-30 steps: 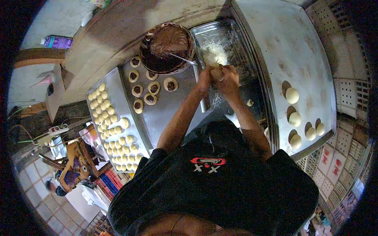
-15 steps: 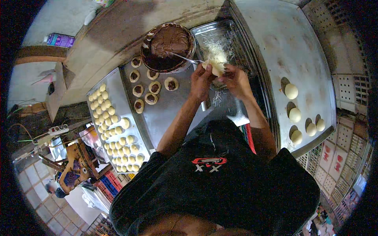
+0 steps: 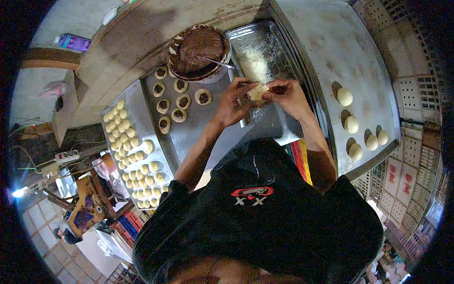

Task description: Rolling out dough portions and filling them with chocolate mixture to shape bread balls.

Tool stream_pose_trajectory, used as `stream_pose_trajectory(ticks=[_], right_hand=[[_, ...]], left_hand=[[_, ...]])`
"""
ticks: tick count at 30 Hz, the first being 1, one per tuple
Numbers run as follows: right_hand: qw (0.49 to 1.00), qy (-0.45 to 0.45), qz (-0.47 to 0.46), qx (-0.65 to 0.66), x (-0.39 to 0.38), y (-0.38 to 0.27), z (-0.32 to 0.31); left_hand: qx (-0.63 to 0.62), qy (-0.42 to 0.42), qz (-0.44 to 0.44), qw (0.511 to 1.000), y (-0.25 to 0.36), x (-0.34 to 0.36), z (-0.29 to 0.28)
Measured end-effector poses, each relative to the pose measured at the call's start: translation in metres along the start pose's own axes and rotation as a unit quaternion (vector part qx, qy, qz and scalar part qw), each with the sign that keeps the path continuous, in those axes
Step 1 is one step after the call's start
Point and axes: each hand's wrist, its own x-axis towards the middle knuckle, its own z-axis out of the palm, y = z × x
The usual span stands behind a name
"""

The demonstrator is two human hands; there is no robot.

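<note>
My left hand (image 3: pixel 231 105) and my right hand (image 3: pixel 287 98) together hold a small pale piece of dough (image 3: pixel 257 93), pinched between thumbs and fingers. Some shredded filling seems to show at its upper edge; the inside is mostly hidden. Just beyond my fingers, a heap of grated cheese (image 3: pixel 255 64) lies in a shallow metal tray (image 3: pixel 242 31). To the left stands a round tub (image 3: pixel 210 75) of chocolate filling (image 3: pixel 198 45), with a metal utensil (image 3: pixel 220 63) resting in it. Flattened dough rounds (image 3: pixel 183 101) topped with chocolate lie below the tub.
The flattened rounds sit on a dark baking tray (image 3: pixel 189 142). On its left, a pale tray (image 3: pixel 135 99) carries rows of small dough balls (image 3: pixel 124 127). A wide metal tray (image 3: pixel 326 42) at right holds several larger balls (image 3: pixel 351 124). A power strip (image 3: pixel 67 155) hangs farther left.
Both hands have come slightly toward me with the dough. My fingers have shifted their grip, and the dough now looks more folded together. The view has shifted slightly.
</note>
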Motion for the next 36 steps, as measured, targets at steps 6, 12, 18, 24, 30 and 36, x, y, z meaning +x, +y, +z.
stream_pose_trajectory(ticks=[6,12,18,24,30,36], right_hand=[[0.968,-0.036,-0.165,-0.186,-0.027,-0.040,0.016],[0.970,0.018,-0.099,-0.220,-0.041,-0.044,0.025],[0.969,0.037,-0.117,-0.216,-0.061,-0.050,0.039],[0.953,0.052,-0.191,-0.230,-0.075,-0.070,0.055],[0.948,0.081,-0.163,-0.261,-0.079,-0.066,0.073],[0.909,0.068,-0.279,-0.304,-0.090,-0.060,0.093]], left_hand=[[-0.262,0.015,-0.178,0.948,0.002,-0.019,0.002],[-0.109,0.084,-0.038,0.990,0.032,-0.027,-0.006],[-0.048,0.116,0.003,0.992,0.028,-0.039,-0.007],[-0.018,0.152,0.028,0.988,0.045,-0.054,0.001],[-0.053,0.139,-0.009,0.989,0.060,-0.073,-0.005],[-0.129,0.250,0.031,0.959,0.067,-0.082,-0.015]])
